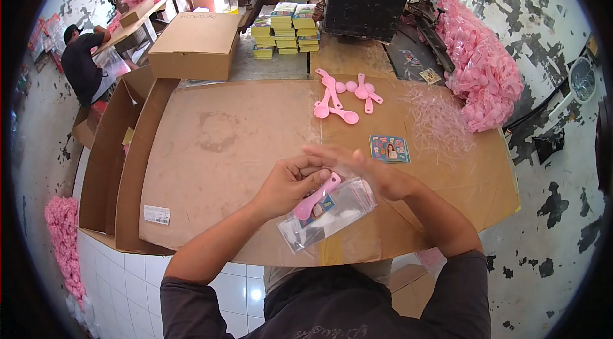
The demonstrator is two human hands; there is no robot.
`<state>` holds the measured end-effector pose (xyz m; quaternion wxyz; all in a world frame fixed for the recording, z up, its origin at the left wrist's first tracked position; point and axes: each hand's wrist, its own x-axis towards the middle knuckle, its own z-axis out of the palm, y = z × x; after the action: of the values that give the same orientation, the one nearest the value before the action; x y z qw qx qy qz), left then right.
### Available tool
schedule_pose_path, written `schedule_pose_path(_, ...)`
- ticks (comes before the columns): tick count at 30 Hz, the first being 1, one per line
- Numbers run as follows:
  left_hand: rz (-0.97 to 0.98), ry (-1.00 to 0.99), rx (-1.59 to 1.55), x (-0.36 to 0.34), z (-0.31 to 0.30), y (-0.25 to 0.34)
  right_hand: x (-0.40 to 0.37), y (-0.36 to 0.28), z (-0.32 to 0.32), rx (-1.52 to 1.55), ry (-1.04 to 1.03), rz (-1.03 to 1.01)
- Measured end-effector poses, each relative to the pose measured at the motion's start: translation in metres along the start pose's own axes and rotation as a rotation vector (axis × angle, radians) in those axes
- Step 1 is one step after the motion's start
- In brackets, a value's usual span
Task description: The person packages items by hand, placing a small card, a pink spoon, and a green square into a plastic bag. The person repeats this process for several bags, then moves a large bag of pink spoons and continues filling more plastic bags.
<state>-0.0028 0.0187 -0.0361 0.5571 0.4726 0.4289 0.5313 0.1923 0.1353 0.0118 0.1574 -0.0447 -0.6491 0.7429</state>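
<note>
Between the thumb and fingers of my left hand (pixel 297 182) is the handle end of a pink spoon (pixel 317 197). The spoon lies over a clear plastic bag (pixel 341 214) with a small printed card (pixel 317 208) at its bowl. My right hand (pixel 377 173) is blurred, just right of my left hand and above the bag; what its fingers hold, if anything, is not clear. Several more pink spoons (pixel 332 99) lie further up the table. A stack of printed cards (pixel 389 148) rests right of my hands.
A cardboard-covered table (pixel 223 211) carries a closed box (pixel 191 38), stacked card bundles (pixel 284 32) and loose clear strips (pixel 440 125). Pink bagged items (pixel 476 58) are heaped at the right. An open carton (pixel 134 166) stands left; beyond it, a person (pixel 83 64) sits at another table.
</note>
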Motion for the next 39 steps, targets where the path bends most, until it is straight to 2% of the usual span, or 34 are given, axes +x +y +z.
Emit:
schedule_pose_path(1, -0.031, -0.021, -0.046, 0.000, -0.001, 0.003, 0.003, -0.003, 0.000, 0.110, -0.011, 0.002)
schedule_pose_path(4, -0.049, -0.079, -0.122, 0.000, -0.005, 0.000, 0.006, -0.015, -0.017, -0.189, -0.011, -0.164)
schedule_pose_path(7, -0.100, -0.145, -0.205, -0.002, -0.008, -0.001, 0.003, -0.034, -0.012, -0.690, -0.106, -0.195)
schedule_pose_path(8, -0.129, -0.169, -0.241, -0.003, -0.009, -0.001, 0.002, -0.038, -0.009, -0.631, -0.074, -0.230)
schedule_pose_path(10, 0.098, -0.091, -0.191, -0.002, 0.000, 0.003, 0.002, -0.048, -0.002, -0.509, -0.015, -0.296)
schedule_pose_path(11, 0.212, -0.051, -0.166, -0.001, 0.003, 0.005, 0.001, -0.058, 0.004, -0.770, 0.011, -0.343)
schedule_pose_path(13, 0.320, -0.030, 0.041, -0.002, -0.002, 0.007, 0.001, -0.076, 0.016, -1.291, 0.070, -0.434)
schedule_pose_path(16, 0.395, -0.024, 0.312, -0.009, -0.001, 0.007, -0.001, -0.077, 0.020, -1.081, 0.254, -0.286)
schedule_pose_path(20, 0.451, 0.032, 0.534, -0.014, 0.013, 0.020, 0.001, -0.076, 0.026, -1.090, 0.266, -0.258)
schedule_pose_path(23, 0.528, 0.127, 0.532, -0.012, 0.017, 0.016, 0.002, -0.070, 0.027, -1.068, 0.267, -0.254)
schedule_pose_path(25, 0.409, 0.076, 0.409, -0.013, 0.016, 0.024, 0.003, -0.067, 0.027, -1.076, 0.251, -0.264)
schedule_pose_path(28, 0.320, 0.085, 0.274, -0.015, 0.017, 0.028, 0.010, -0.055, 0.030, -1.141, 0.472, -0.468)
schedule_pose_path(31, 0.286, 0.113, 0.241, -0.016, 0.016, 0.025, 0.013, -0.055, 0.029, -1.479, 0.376, -0.694)
schedule_pose_path(39, 0.261, 0.149, 0.578, -0.019, 0.017, 0.017, 0.022, -0.028, 0.036, -1.890, 0.251, -0.730)
